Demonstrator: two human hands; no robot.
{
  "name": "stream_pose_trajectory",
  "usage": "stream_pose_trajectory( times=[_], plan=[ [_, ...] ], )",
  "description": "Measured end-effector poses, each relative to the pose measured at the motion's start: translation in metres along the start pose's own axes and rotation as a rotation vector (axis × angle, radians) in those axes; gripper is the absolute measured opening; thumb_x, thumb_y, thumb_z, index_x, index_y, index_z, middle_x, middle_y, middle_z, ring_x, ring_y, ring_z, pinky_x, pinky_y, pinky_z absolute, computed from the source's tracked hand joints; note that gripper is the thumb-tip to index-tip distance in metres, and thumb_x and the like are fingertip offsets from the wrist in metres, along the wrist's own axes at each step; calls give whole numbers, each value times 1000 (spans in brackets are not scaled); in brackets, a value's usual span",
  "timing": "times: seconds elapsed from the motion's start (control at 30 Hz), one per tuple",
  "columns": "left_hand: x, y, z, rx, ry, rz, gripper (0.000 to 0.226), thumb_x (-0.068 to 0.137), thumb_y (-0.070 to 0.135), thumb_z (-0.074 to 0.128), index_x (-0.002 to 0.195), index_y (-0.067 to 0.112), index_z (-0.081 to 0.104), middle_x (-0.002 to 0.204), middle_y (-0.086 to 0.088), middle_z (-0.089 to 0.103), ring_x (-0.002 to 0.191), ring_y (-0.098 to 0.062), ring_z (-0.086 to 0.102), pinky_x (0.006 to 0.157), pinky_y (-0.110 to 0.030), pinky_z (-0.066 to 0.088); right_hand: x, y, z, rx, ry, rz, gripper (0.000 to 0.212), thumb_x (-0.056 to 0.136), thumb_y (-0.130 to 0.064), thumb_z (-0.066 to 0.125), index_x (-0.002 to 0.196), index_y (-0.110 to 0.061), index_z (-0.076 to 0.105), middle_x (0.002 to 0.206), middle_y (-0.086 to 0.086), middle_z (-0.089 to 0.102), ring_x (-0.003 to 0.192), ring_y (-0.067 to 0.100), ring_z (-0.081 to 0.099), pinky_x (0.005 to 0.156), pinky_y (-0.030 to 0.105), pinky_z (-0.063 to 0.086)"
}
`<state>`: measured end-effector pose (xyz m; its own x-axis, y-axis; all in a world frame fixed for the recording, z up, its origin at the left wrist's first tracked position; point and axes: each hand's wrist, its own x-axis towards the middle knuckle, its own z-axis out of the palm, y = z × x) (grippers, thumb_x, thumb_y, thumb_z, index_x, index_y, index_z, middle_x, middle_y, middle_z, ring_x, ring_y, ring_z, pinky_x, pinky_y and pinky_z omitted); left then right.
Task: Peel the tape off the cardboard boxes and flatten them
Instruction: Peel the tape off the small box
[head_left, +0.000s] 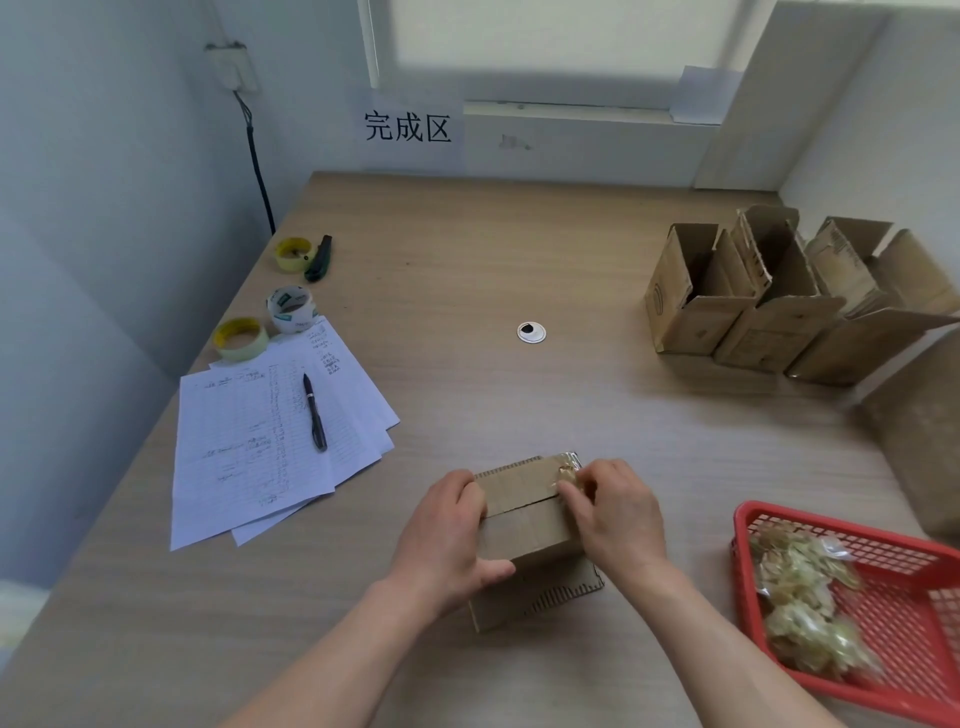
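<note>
Low in the middle of the frame, a small corrugated cardboard box (524, 525) sits on the pale wood-grain table (467, 270), its top flaps closed. The left hand (447, 540) clamps the box's left side, fingers curled over the top edge and thumb pressed against the near face. The right hand (618, 514) is at the box's upper right corner, thumb and fingertips pinched narrowly on a crumpled, glossy strip of clear tape (569, 475) lifted from the cardboard. At the lower right, a red plastic mesh basket (914, 613) holds wads of crinkled, yellowish used tape (800, 597). At the upper right stand several opened brown boxes (769, 296) with flaps raised. On the left lie lined sheets of paper (249, 441) with a black pen (315, 413) on them, and beside these three tape rolls (288, 307).
</note>
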<state>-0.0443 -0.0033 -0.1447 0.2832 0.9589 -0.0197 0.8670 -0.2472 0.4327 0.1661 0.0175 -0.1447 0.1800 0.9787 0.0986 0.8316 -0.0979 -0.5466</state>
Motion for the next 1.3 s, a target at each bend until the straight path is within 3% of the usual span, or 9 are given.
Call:
stream_pose_trajectory(
  times=[0.13,0.2,0.37,0.43,0.57,0.73,0.87,1.07,1.3],
  plan=[
    [-2,-5,-2,-36,5,-10,61,58,54,82,90,17,45,115,6,44,100,-17,45,75,-25,35,17,17,-8,802,16,746,30,93,-21,65,67,-9,62,50,-1,51,45,16,47,44,27,43],
    [-2,-5,-1,-32,0,13,60,58,53,82,90,17,46,115,5,44,99,-17,45,75,-25,34,16,20,-11,942,-22,924,28,98,-22,59,75,-5,63,48,1,50,37,11,42,38,20,41],
    [2,-4,-2,-14,1,26,61,57,52,82,88,17,44,103,5,42,89,-18,41,72,-26,30,16,10,-22,379,-101,496,81,89,-75,32,65,-5,65,66,9,68,65,26,63,63,39,52],
    [4,-3,-4,-5,-6,24,61,57,52,82,88,18,43,101,6,41,87,-18,41,72,-27,29,8,8,-22,74,-193,293,72,75,-84,41,66,-15,61,69,1,65,70,22,61,63,36,47],
    [4,-1,-5,-5,-8,18,60,57,52,81,88,19,42,100,7,39,87,-18,40,70,-28,26,-7,13,-7,-122,-149,114,41,89,-58,59,94,-17,64,93,5,61,92,29,59,76,36,44],
    [1,-5,-5,-37,-22,15,61,56,51,82,89,20,42,102,7,41,87,-19,42,70,-27,29,-12,23,-5,-36,85,-112,31,98,-18,61,70,-5,61,70,11,62,69,36,59,61,40,41],
    [2,-18,-13,-61,-58,25,61,56,53,82,91,24,41,103,11,40,87,-19,43,71,-27,34,-5,22,-3,248,98,131,49,100,-27,56,57,-7,44,50,-3,40,52,19,39,54,38,27],
    [7,-26,-20,10,-120,73,60,60,56,81,93,29,38,107,14,37,89,-17,40,79,-27,39,2,26,7,920,-178,801,31,100,-24,56,78,-5,65,61,9,62,56,24,56,56,36,53],
    [16,-22,-25,50,-163,23,60,60,55,83,93,29,41,108,14,38,83,-11,33,75,-29,27,2,19,-7,1027,-272,890,46,97,-55,51,98,-11,64,65,4,69,46,17,56,54,28,50]
  ],
)
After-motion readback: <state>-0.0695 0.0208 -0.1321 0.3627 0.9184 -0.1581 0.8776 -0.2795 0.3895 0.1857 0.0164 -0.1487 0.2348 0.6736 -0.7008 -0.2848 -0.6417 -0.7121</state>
